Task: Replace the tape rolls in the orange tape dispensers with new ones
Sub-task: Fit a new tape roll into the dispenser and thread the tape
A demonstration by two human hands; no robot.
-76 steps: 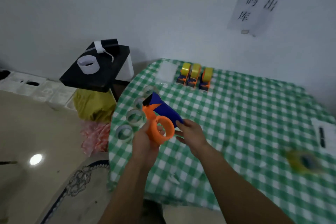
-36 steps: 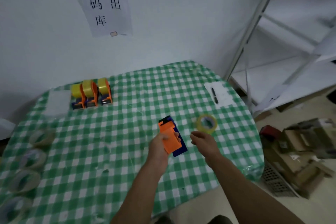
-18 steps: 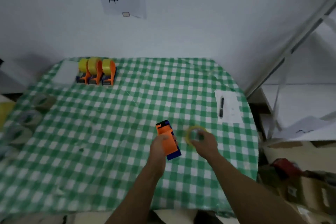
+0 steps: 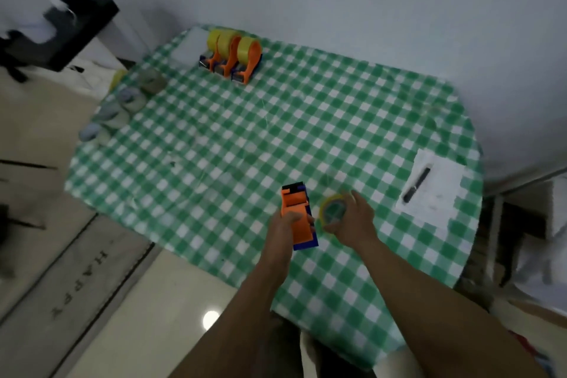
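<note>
While poised over the near part of the green-checked worktop (image 4: 245, 138), grips the orange tape dispenser (image 4: 295, 207) in the left hand (image 4: 287, 225), thumb laid across the orange face, blue base underneath, black end pointing away. Holds a yellow tape roll (image 4: 333, 211) just beside it in the right hand (image 4: 354, 221), fingers curled round the rim, hole facing up. Hard to say, through the blur, if resting on the cloth or lifted off it. Further back, near the wall: 3 more dispensers (image 4: 231, 55) side by side, each loaded with a yellow roll. Along the left edge: a row of what look like 4 pale rolls (image 4: 122, 107), badly smeared. On the right: a white sheet (image 4: 441, 193) with a black pen (image 4: 416, 181) on top. On the floor at left: a grey mat (image 4: 76, 279) lettered HAPPY.
</note>
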